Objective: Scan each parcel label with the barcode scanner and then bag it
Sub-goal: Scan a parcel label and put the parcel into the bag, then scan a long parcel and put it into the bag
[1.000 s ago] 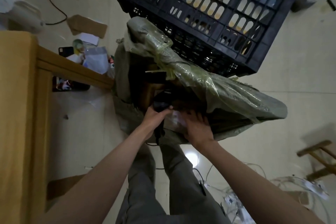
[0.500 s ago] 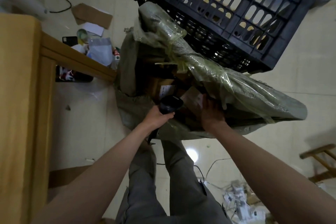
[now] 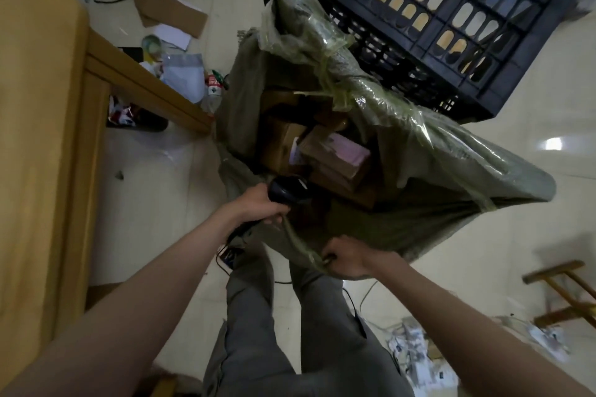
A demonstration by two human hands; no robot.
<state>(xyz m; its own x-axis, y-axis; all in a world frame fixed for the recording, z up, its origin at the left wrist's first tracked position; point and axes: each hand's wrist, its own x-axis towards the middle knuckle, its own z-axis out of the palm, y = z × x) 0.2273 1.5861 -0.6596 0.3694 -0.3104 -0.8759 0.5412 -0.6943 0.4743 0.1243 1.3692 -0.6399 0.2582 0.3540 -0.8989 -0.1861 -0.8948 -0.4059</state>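
A big olive-green sack [image 3: 451, 203] with a clear plastic liner stands open on the floor in front of me. Several brown cardboard parcels lie inside it; the top parcel [image 3: 335, 151] shows a pale label. My left hand [image 3: 261, 205] grips the black barcode scanner [image 3: 287, 188] at the sack's near left rim, its head pointing into the opening. My right hand [image 3: 346, 256] is closed on the near rim of the sack, below the opening.
A black plastic crate [image 3: 451, 26] stands behind the sack. A wooden table [image 3: 42, 138] fills the left side, with clutter and a bottle [image 3: 213, 87] on the floor beside its leg. Cables and small packets [image 3: 416, 351] lie at lower right, next to a wooden frame [image 3: 561, 293].
My right hand has come out of the sack, leaving the parcel inside, and now grips the near rim. The scanner hand stayed at the rim. The view has shifted closer.
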